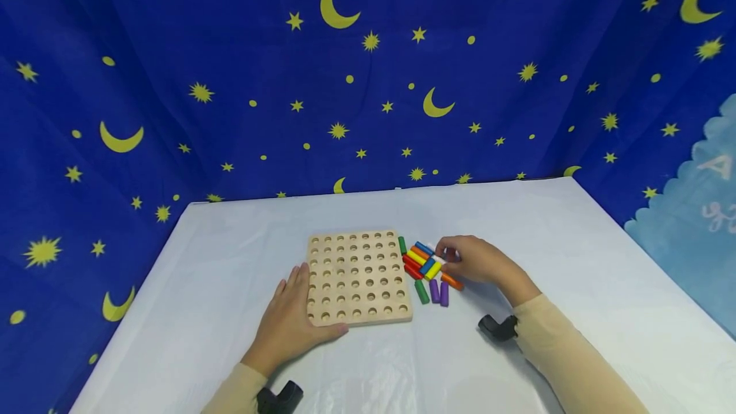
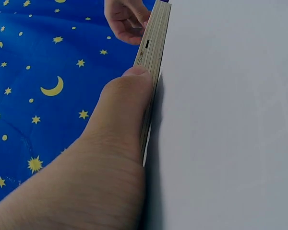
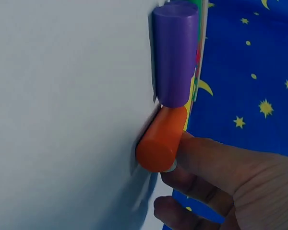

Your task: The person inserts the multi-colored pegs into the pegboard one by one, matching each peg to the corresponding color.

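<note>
A square wooden pegboard (image 1: 361, 278) with rows of round holes lies on the table. Along its left edge my left hand (image 1: 293, 315) rests with straight fingers, the thumb against the front edge; the left wrist view shows that thumb (image 2: 129, 91) on the board's side. My right hand (image 1: 474, 259) is at the right side of a small pile of coloured pegs, its thumb and index finger pinching a white peg (image 1: 439, 260). Close by its thumb lie an orange peg (image 3: 158, 143) and a purple peg (image 3: 175, 55). The orange peg partly hides the fingertips in the right wrist view.
Red pegs (image 1: 412, 266), a green peg (image 1: 421, 292) and several blue and yellow ones lie beside the board's right edge. A white cover spreads over the table (image 1: 201, 292). Behind it hangs a blue curtain (image 1: 259, 69) with moons and stars.
</note>
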Demonstrator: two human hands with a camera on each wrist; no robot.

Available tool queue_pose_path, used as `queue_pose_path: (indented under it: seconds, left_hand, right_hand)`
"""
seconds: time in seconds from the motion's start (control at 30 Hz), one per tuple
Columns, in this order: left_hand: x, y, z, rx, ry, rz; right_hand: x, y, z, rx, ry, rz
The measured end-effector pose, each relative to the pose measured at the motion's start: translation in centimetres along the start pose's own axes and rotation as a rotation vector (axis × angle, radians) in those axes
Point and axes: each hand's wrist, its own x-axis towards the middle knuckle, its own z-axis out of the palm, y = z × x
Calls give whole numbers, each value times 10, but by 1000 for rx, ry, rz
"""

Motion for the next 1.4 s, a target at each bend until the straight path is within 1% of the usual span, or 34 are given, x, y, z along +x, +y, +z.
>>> queue_pose_path:
  seconds: [0.1,0.2,0.3,0.43,0.67,0.87,1.07,1.17,1.4]
  left_hand:
    - [0,0,-1,3,-8,-1]
    - [-1,1,-1,5,-10,0]
    - [-1,1,-1,4,-11,-2]
    - [0,2,-2,1,-3,3]
    - [1,1,-4,12,10,15]
    - [1,1,-3,11,2,10]
    - [0,1,-2,3,-4,2]
    - [-1,1,-1,0,-9,-3]
    - [-1,0,-1,1,-11,-7]
  right_hand:
    - [-1,-5,1,-73,8,10]
    - [-1,-10,3,-127,1,3]
    - [0,-11,4,-141,-17,-19]
    - [0,-9,2,-116,-28,-33]
    - [1,-3,-2,8,-24,-38]
    - [5,1,-4,127,-1,-76]
    - [17,0,-5,282,27,-94]
    - [24,-3,-5,342,34,-102]
    - [40,-16,-5,454,78,-175]
